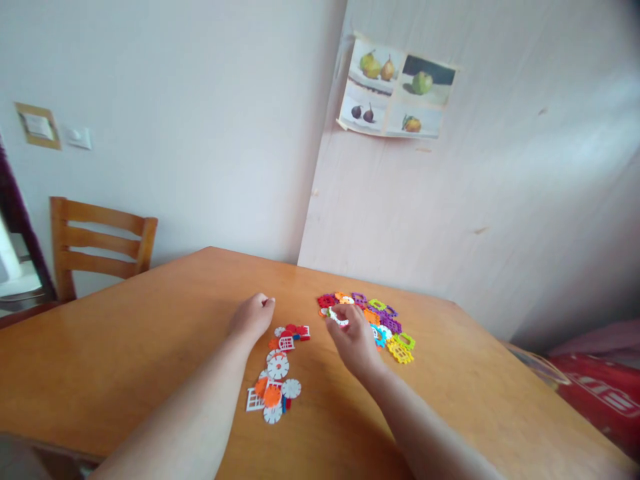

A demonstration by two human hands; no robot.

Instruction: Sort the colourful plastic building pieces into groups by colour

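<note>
My left hand (pixel 254 315) is closed in a fist on the table, to the left of the plastic pieces, and no piece shows in it. My right hand (pixel 353 333) reaches over the right-hand pile, its thumb and forefinger curved and apart. A white piece (pixel 341 320) shows in the gap between them; it appears to lie in the pile. Around this hand are flat connecting pieces: red (pixel 327 301), purple (pixel 391 324), yellow (pixel 401 353) and lime green (pixel 406 341). Between my forearms lies a loose row of white notched discs (pixel 278 366), orange discs (pixel 273 397) and white window-like grids (pixel 255 399).
The pieces lie on a wooden table (pixel 150 313) against the wall. A wooden chair (pixel 103 240) stands at the far left. A sheet of fruit pictures (pixel 397 90) is taped to the wall. Something red (pixel 600 393) lies beyond the table's right edge.
</note>
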